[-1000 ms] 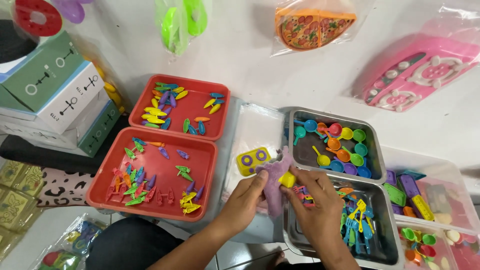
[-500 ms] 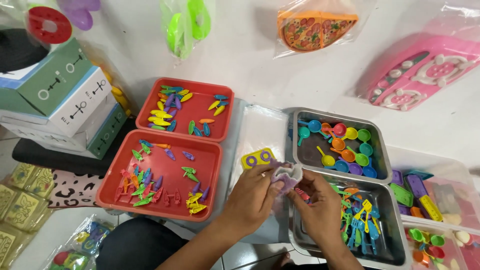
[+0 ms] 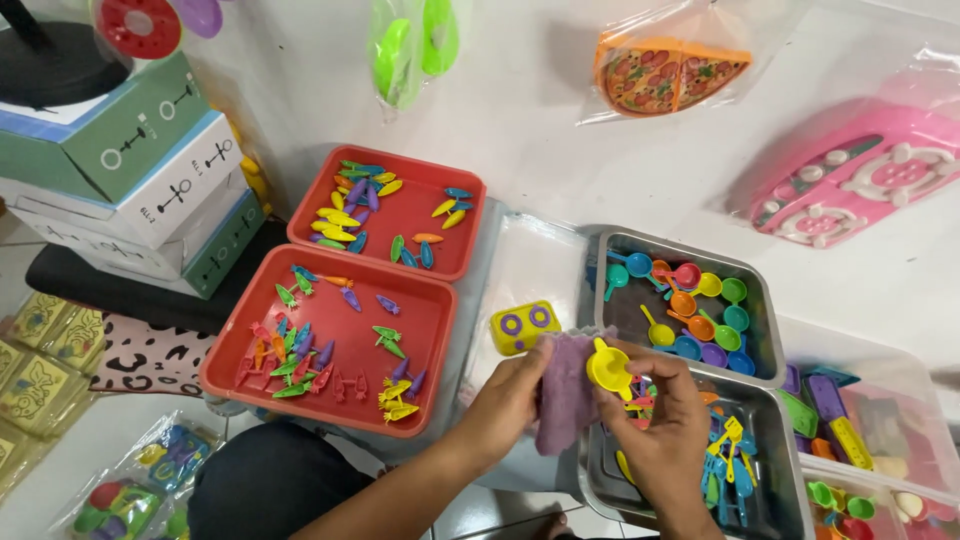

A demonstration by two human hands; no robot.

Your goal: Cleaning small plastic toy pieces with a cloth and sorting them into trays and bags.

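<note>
left hand (image 3: 512, 392) grips a purple cloth (image 3: 563, 390); right hand (image 3: 665, 420) pinches a round yellow toy pan (image 3: 607, 367), handle hidden.

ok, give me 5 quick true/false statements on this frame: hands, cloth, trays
1. The left hand holds a purple cloth. True.
2. The right hand holds a red toy pan. False: the pan it holds is yellow.
3. Both red trays hold small coloured pieces. True.
4. The yellow toy stove lies inside a metal tray. False: it sits outside, between the red trays and the upper metal tray.
5. The toy pizza is loose in the near red tray. False: it is bagged, up on the white surface.
</note>
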